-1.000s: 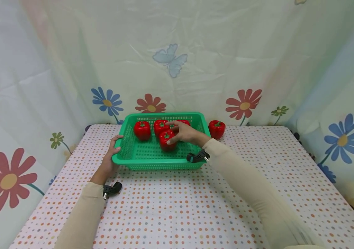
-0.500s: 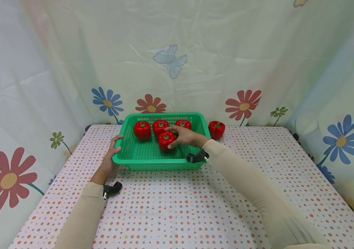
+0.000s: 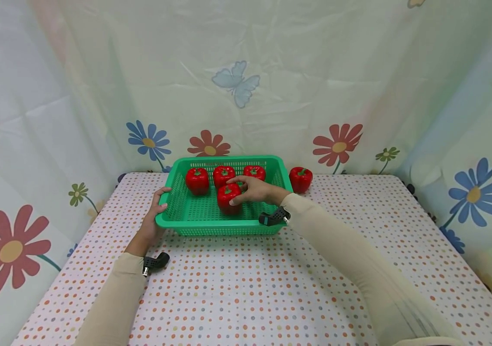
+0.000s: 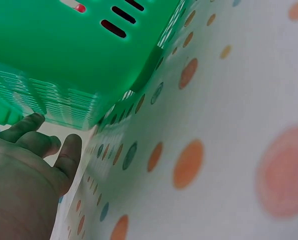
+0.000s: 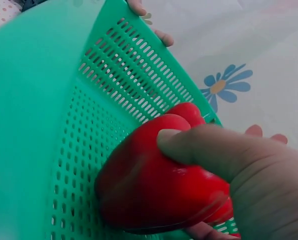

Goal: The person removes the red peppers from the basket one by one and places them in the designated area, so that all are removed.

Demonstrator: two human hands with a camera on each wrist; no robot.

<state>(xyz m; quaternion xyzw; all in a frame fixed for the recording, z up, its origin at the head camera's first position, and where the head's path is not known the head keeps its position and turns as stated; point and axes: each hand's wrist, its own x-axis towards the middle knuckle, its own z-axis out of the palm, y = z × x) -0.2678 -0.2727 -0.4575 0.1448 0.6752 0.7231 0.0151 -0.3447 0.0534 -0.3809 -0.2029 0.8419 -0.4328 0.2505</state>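
A green plastic basket stands on the dotted table, with several red bell peppers inside. My right hand grips one bell pepper near the basket's middle. In the right wrist view the thumb presses on that bell pepper, and its other fingers are mostly hidden behind it. My left hand holds the basket's left rim, its fingertips showing over the edge in the right wrist view. Behind the gripped pepper sit two more, a bell pepper and another bell pepper; a further bell pepper lies left.
One red bell pepper rests on the table just outside the basket's right side. The dotted tablecloth spreads in front of the basket. A flowered curtain hangs close behind it. Each wrist wears a black strap.
My right hand has moved slightly left and toward me with the bell pepper in its grip. The pepper at the back right shows more fully. The left hand stays on the rim.
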